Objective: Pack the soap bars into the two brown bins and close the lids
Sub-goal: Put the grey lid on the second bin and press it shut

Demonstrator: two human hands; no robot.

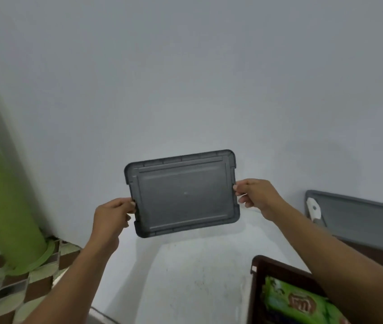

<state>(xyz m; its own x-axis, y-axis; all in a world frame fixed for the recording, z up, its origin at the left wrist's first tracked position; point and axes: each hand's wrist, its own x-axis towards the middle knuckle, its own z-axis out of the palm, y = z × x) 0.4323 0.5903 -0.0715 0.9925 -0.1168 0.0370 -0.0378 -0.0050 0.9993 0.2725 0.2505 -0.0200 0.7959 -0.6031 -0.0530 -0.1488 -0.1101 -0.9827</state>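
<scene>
Lid [182, 194]: grey, held up in the air in front of the white wall, slightly tilted.
Left hand [112, 216]: fingers [130, 204] curled, pinching the lid's left edge.
Right hand [255, 195]: fingers [240, 187] pinching the lid's right edge.
Bin [255, 272]: brown, open, on the desk [197, 277] at lower right.
Soap [291, 302]: green packs inside the bin.
Second lid [358, 218]: grey, lying behind the bin.

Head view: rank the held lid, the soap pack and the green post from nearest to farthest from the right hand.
1. Lid, pinched by the right hand.
2. Soap pack, below, in the brown bin.
3. Green post, far left.
</scene>
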